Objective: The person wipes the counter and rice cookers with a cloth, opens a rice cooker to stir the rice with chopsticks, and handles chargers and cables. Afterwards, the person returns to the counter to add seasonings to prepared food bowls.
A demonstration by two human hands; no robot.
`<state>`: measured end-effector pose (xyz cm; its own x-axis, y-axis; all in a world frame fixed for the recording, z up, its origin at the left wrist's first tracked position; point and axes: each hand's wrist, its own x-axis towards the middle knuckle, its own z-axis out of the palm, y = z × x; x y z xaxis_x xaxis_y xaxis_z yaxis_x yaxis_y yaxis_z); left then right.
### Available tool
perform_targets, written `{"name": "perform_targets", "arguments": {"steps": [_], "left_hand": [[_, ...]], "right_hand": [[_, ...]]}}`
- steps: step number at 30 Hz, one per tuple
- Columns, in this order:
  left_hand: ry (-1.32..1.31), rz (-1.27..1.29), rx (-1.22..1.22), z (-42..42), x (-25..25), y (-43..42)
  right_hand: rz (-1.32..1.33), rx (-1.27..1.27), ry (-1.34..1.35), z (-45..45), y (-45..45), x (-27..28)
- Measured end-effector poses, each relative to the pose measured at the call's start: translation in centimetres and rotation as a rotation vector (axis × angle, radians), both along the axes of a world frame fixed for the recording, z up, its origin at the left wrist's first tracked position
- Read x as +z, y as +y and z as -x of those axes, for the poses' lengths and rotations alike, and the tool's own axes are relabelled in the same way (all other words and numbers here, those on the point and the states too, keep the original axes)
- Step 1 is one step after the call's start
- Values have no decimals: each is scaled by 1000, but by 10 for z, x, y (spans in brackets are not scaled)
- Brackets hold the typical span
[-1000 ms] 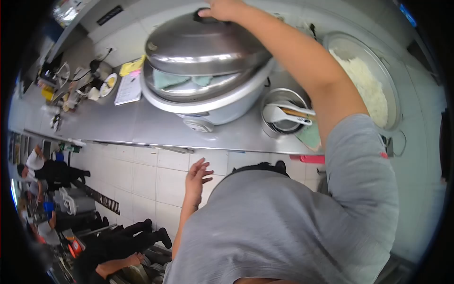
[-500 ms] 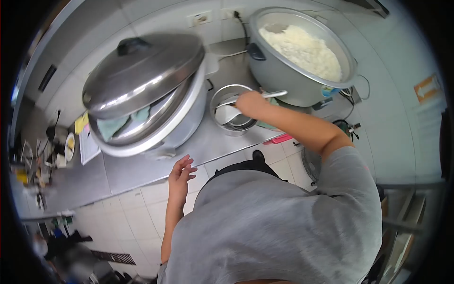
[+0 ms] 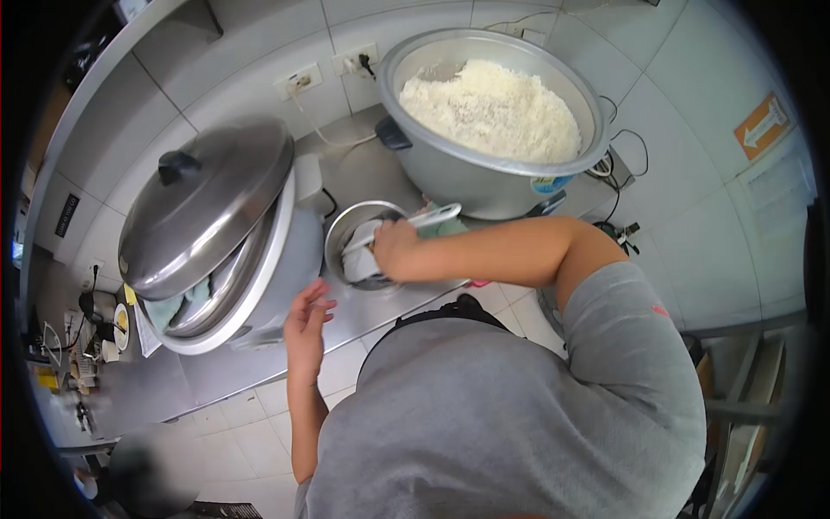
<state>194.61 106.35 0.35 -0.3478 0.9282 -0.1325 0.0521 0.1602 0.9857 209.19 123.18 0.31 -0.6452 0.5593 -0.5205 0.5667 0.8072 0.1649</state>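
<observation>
My right hand (image 3: 397, 250) reaches into a round metal pot (image 3: 331, 246) on the steel counter. Its fingers are closed around the neck of a white rice paddle (image 3: 358, 263), though the grip is partly hidden. A pale long handle (image 3: 435, 218) runs past the hand and over the pot's rim. My left hand (image 3: 308, 313) hovers open before the counter's edge, fingers loosely bent and holding nothing. Close to it stands a large cooker (image 3: 290, 251) with a metal lid (image 3: 207, 203) tilted on top. Behind the pot, an uncovered cooker (image 3: 475, 177) is filled with white rice (image 3: 493, 108).
A greenish cloth (image 3: 445, 227) lies beside the pot, and another cloth (image 3: 177, 304) hangs under the tilted lid. Wall sockets (image 3: 300, 81) with cords sit behind the cookers. Dishes and utensils stand along the counter (image 3: 164, 381) at the far left.
The view has shifted, so the cookers and pot appear farther left and the pot lower. My right hand stays in the pot, reaching slightly deeper. My left hand remains open.
</observation>
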Motion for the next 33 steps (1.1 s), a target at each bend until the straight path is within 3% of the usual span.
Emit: {"name": "perform_targets", "arguments": {"steps": [3,6,8,14,17,18,19,20,24,27,28,31,33], "left_hand": [[72,-90,105,-18,22,30],[143,-197,231,-47,39,64],[197,-231,332,-52,18,85],[455,-322,689,-46,-86,113],[614,-274,757,-67,-70,115],[615,-262,744,-76,-56,119],[585,-275,716,-84,-43,125],[555,-287,685,-90,-30,134],[412,-201,515,-109,23,197],[355,16,371,-140,70,264],[370,107,321,-147,79,277],[651,-52,277,-109,25,310],[494,-74,245,-120,33,305]], "right_hand": [[253,-7,-119,-12,-3,-4],[214,-166,213,-29,-3,-12],[284,219,252,-40,6,28],[260,669,419,-100,55,147],[331,442,538,-171,104,190],[284,486,649,-201,129,180],[342,269,758,-236,140,191],[257,320,969,-270,166,170],[152,-202,1134,-370,193,150],[-398,-66,1231,-408,209,94],[-460,-67,1304,-409,211,81],[-574,-71,1475,-400,209,63],[-535,-60,1509,-395,208,62]]}}
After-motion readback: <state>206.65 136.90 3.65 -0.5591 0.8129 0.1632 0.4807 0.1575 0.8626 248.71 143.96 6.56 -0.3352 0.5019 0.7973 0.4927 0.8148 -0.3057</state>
